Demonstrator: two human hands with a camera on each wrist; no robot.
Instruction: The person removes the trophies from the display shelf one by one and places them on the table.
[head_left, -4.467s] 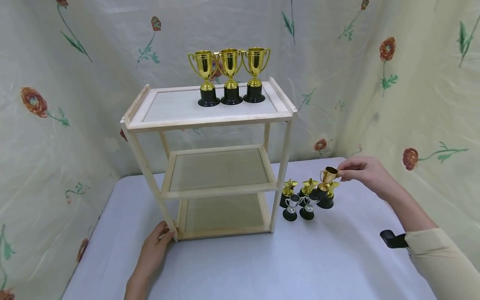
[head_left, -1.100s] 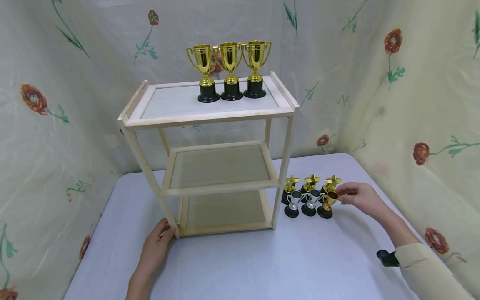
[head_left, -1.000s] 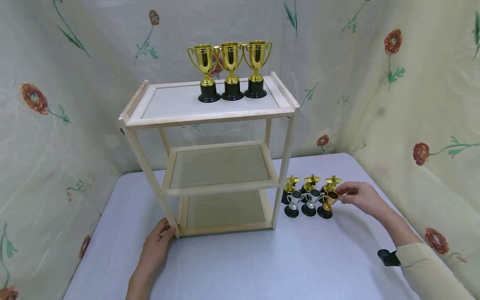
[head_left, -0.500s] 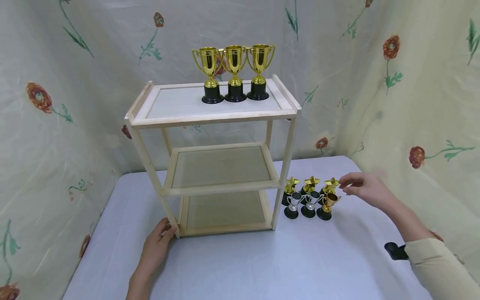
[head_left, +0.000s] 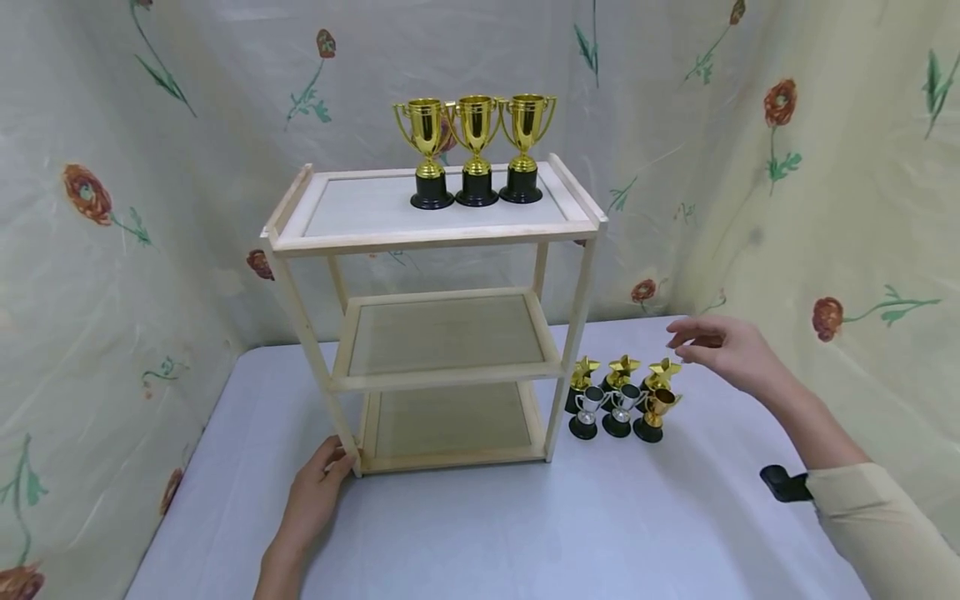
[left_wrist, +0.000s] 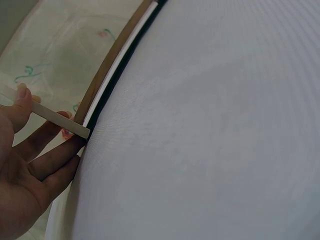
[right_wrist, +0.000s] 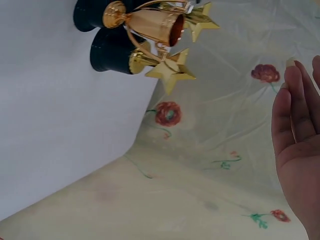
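Observation:
My left hand (head_left: 313, 492) holds the front left leg of a three-tier wooden shelf (head_left: 450, 377) near its foot. In the left wrist view, thumb and fingers lie on either side of the pale leg (left_wrist: 60, 120). My right hand (head_left: 731, 350) hovers with nothing in it, just right of and above the small trophies. Nearest to it are a star trophy (head_left: 663, 372) and a bronze cup trophy (head_left: 660, 404). Left of the bronze one stand two silver cup trophies (head_left: 588, 402). Straight, relaxed fingers (right_wrist: 295, 110) show in the right wrist view.
Three larger gold cup trophies (head_left: 476, 125) stand in a row on the top tier. Two more star trophies (head_left: 622, 368) stand behind the silver cups. A white cloth covers the table (head_left: 465, 533), and flowered curtains (head_left: 750, 208) close in the back and sides.
My right hand set the bronze cup trophy down beside the silver ones, let go of it and rose away. My left hand stays on the shelf leg. The head view shifted slightly.

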